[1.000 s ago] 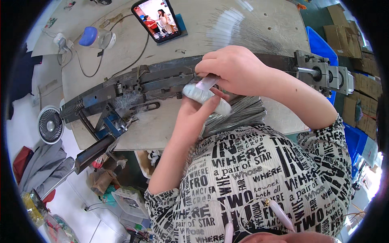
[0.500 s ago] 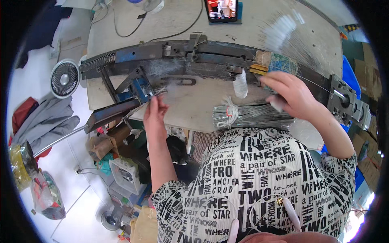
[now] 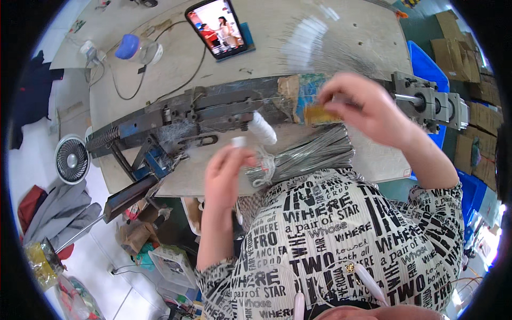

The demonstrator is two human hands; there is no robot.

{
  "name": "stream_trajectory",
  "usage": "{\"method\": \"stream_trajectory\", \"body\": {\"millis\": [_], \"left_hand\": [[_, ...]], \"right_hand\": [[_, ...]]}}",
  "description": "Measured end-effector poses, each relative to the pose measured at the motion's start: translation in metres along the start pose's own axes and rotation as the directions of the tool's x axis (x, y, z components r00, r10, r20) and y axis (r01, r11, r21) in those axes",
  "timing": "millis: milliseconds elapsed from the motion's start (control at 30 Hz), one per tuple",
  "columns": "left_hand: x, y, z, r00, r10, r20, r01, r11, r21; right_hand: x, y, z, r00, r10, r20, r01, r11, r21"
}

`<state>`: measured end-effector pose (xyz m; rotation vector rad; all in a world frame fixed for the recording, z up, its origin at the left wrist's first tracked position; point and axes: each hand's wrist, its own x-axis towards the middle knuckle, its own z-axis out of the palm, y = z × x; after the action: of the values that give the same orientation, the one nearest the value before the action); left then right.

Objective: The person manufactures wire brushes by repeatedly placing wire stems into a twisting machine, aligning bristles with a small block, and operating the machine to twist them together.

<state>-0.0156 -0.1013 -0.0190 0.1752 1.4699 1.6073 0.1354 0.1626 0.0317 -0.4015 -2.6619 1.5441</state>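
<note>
My right hand (image 3: 368, 109), blurred by motion, has its fingers curled round a yellow block (image 3: 319, 114) beside the blue-and-tan wrapped part (image 3: 290, 95) of a long metal bench fixture (image 3: 218, 106). My left hand (image 3: 226, 170) hovers with bent fingers over the table edge, close to the tied end of a bundle of thin metal wires (image 3: 314, 156). A white piece (image 3: 238, 142) shows at its fingertips; whether it is held or covers a finger, I cannot tell. A white-wrapped handle (image 3: 263, 128) juts from the fixture between my hands. White cord (image 3: 265, 169) binds the bundle.
Loose thin wires (image 3: 341, 50) fan out on the table behind the fixture. A phone (image 3: 217, 29) on a stand and a purple-lidded jar (image 3: 140, 49) are at the back. A small fan (image 3: 73, 159) stands left; a blue lever mechanism (image 3: 154, 162) is nearby. Cardboard boxes (image 3: 453, 58) stand right.
The view has turned and shifted. My left hand has left the blue lever mechanism and come right, near the wire bundle. My right hand has moved the yellow block rightward along the fixture.
</note>
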Motion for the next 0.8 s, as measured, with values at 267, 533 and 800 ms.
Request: {"method": "stream_trajectory", "body": {"millis": [267, 533, 800], "left_hand": [[0.082, -0.021, 0.115, 0.942, -0.079, 0.326, 0.097, 0.994, -0.04], [0.04, -0.001, 0.085, 0.992, -0.123, -0.004, 0.117, 0.953, -0.28], [0.045, 0.009, 0.098, 0.977, -0.138, 0.165, 0.202, 0.852, -0.484]], "right_hand": [[0.021, -0.009, -0.006, 1.0, 0.028, -0.011, -0.023, 0.94, 0.341], [0.04, 0.009, 0.015, 0.981, -0.192, -0.025, 0.187, 0.971, -0.147], [0.043, 0.009, 0.023, 0.992, -0.114, -0.062, 0.103, 0.983, -0.151]]}}
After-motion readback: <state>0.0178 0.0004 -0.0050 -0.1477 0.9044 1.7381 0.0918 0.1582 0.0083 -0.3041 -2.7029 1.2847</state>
